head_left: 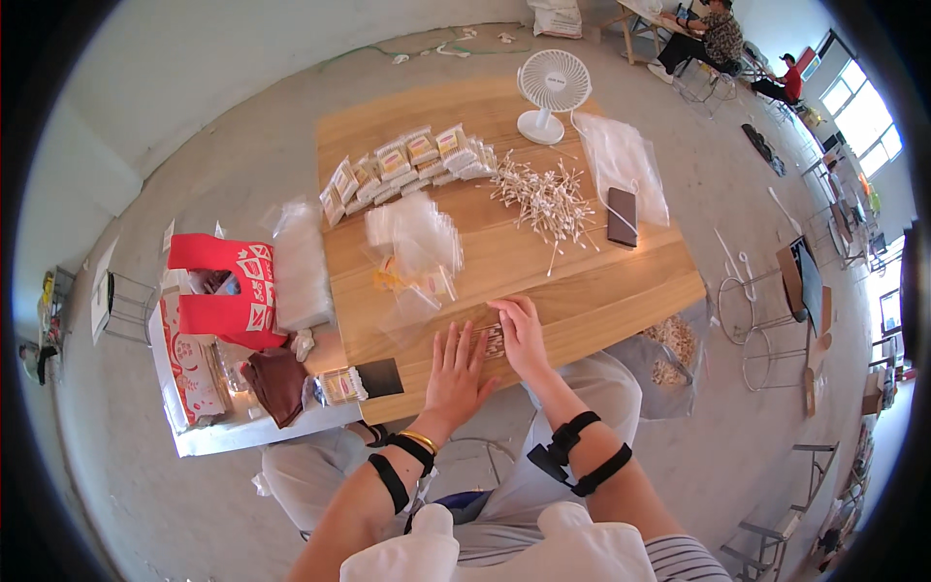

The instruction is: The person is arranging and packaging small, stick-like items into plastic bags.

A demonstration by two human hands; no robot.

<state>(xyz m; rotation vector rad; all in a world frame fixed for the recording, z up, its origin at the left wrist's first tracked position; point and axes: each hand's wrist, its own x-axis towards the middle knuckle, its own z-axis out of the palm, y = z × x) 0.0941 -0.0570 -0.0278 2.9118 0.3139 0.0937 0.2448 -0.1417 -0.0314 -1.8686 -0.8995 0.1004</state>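
A small row of cotton swabs (495, 341) lies at the near edge of the wooden table, between my two hands. My left hand (458, 367) rests flat beside the row, its fingers spread. From the other side, my right hand (525, 341) closes against the swabs with bent fingers held together; its fingertips partly hide them. Farther off is a loose pile of cotton swabs (549, 202). Clear plastic bags (415, 233) lie in a stack beyond my left hand. Filled swab packets (393, 160) stand in rows at the far left of the table.
A white fan (543, 124) and a dark phone (622, 215) sit on the right side, by a large clear bag (626, 160). At left, a side table holds a red bag (228, 291) and a brown pouch (276, 383). People (718, 39) sit far back.
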